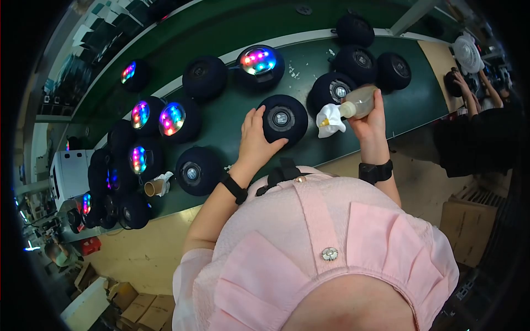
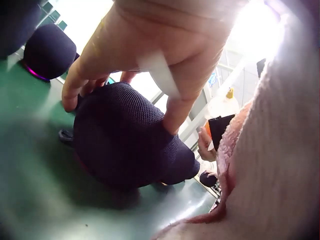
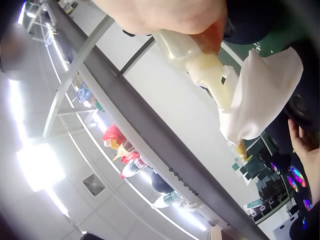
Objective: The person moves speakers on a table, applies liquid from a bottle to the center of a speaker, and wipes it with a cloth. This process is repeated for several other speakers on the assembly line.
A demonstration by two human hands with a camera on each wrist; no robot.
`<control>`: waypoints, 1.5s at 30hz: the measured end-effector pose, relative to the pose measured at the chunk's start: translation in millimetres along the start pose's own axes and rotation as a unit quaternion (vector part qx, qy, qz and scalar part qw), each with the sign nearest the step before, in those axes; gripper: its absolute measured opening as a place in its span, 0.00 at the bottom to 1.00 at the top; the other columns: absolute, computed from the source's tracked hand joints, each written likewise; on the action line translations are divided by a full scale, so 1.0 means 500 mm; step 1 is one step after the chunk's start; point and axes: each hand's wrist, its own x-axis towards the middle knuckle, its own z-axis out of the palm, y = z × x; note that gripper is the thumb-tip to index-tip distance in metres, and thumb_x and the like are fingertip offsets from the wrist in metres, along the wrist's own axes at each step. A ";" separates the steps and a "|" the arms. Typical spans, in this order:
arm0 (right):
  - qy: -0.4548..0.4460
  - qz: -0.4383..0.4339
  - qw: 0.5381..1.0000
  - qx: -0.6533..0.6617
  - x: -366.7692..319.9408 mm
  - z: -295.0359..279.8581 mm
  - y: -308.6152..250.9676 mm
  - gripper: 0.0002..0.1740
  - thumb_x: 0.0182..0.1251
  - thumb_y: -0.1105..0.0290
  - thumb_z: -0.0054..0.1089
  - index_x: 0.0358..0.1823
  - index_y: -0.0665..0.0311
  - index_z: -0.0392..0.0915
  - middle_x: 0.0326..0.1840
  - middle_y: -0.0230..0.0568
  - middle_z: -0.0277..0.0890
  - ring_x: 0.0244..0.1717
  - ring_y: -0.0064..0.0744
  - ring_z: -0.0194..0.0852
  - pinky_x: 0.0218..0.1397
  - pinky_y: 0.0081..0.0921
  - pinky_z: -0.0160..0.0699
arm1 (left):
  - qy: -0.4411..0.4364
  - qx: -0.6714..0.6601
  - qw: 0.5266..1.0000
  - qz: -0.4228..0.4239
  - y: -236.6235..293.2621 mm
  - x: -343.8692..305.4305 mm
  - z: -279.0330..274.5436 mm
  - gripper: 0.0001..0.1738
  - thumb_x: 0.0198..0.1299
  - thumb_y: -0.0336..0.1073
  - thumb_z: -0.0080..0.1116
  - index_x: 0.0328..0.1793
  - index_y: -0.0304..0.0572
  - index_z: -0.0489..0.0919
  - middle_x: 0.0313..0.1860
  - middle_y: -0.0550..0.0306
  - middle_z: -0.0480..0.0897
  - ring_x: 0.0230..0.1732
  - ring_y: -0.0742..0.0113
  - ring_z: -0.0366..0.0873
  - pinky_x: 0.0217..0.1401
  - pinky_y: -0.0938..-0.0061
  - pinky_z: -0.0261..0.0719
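My left hand (image 1: 255, 142) grips the left side of a round dark fabric speaker (image 1: 285, 120), its round badge facing up on the green table (image 1: 309, 52). In the left wrist view the fingers of the hand (image 2: 145, 55) spread over the mesh of the speaker (image 2: 125, 135). To its right my right hand (image 1: 371, 124) holds a translucent squeeze bottle (image 1: 362, 102), tilted, with a white cloth (image 1: 330, 120) around its nozzle. The right wrist view shows the bottle (image 3: 182, 50), the cloth (image 3: 262, 92) and a yellowish tip (image 3: 242, 150) below it.
Several dark speakers stand around, some with lit coloured faces, such as one (image 1: 258, 60) behind and one (image 1: 172, 118) at left. Another speaker (image 1: 199, 171) is near the front edge. A brown roll (image 1: 153, 188) with white paper lies left. A person works by a white fan (image 1: 467, 54) at right.
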 end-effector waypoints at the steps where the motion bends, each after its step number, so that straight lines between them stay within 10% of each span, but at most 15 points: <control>1: -0.002 -0.002 1.000 0.001 -0.001 0.001 -0.001 0.26 0.65 0.48 0.49 0.57 0.56 0.62 0.54 0.44 0.65 0.54 0.49 0.65 0.55 0.53 0.70 | 0.001 0.011 1.000 0.018 0.002 0.000 -0.003 0.51 0.34 0.40 0.73 0.67 0.39 0.58 0.66 0.40 0.59 0.67 0.46 0.55 0.68 0.61 0.57; 12: -0.012 -0.023 0.998 0.051 0.028 0.006 -0.008 0.28 0.63 0.49 0.53 0.58 0.57 0.61 0.54 0.45 0.64 0.54 0.48 0.65 0.55 0.52 0.70 | 0.041 0.042 0.992 0.113 0.014 0.034 -0.007 0.43 0.36 0.44 0.73 0.60 0.38 0.66 0.60 0.42 0.65 0.64 0.47 0.60 0.63 0.61 0.63; 19: 0.002 -0.011 0.999 0.042 0.018 0.004 -0.009 0.27 0.62 0.49 0.53 0.57 0.56 0.61 0.53 0.45 0.65 0.52 0.49 0.66 0.55 0.52 0.70 | -0.104 0.125 0.986 -0.046 0.074 0.055 -0.009 0.35 0.36 0.45 0.72 0.51 0.37 0.71 0.42 0.50 0.75 0.47 0.53 0.71 0.48 0.65 0.71; 21: 0.000 -0.033 0.999 0.031 0.024 -0.004 -0.010 0.26 0.63 0.49 0.52 0.57 0.56 0.62 0.53 0.44 0.65 0.53 0.48 0.66 0.54 0.52 0.70 | 0.050 0.107 0.980 0.159 0.055 0.056 0.003 0.29 0.39 0.41 0.70 0.47 0.36 0.74 0.38 0.52 0.76 0.43 0.53 0.73 0.46 0.66 0.72; 24: 0.004 -0.073 0.997 0.018 0.020 0.002 -0.009 0.25 0.64 0.50 0.51 0.56 0.55 0.62 0.53 0.42 0.65 0.53 0.47 0.66 0.53 0.52 0.71 | 0.006 0.040 0.971 0.235 0.042 0.068 0.015 0.19 0.42 0.37 0.68 0.40 0.36 0.79 0.35 0.53 0.77 0.40 0.53 0.74 0.44 0.66 0.73; 35: 0.010 -0.052 0.998 0.017 0.026 0.018 0.011 0.27 0.64 0.50 0.53 0.57 0.58 0.62 0.54 0.41 0.67 0.55 0.42 0.67 0.55 0.45 0.71 | 0.056 0.053 0.955 0.285 0.017 0.106 0.049 0.06 0.49 0.31 0.60 0.30 0.35 0.79 0.28 0.52 0.77 0.32 0.53 0.74 0.37 0.64 0.72; 45: -0.131 -0.301 0.938 -0.116 0.054 0.059 0.043 0.17 0.63 0.63 0.59 0.46 0.67 0.71 0.40 0.36 0.75 0.41 0.25 0.72 0.46 0.23 0.72 | 0.022 -0.037 0.986 0.161 0.008 0.118 0.050 0.07 0.51 0.32 0.58 0.28 0.35 0.79 0.25 0.50 0.74 0.28 0.55 0.73 0.30 0.67 0.70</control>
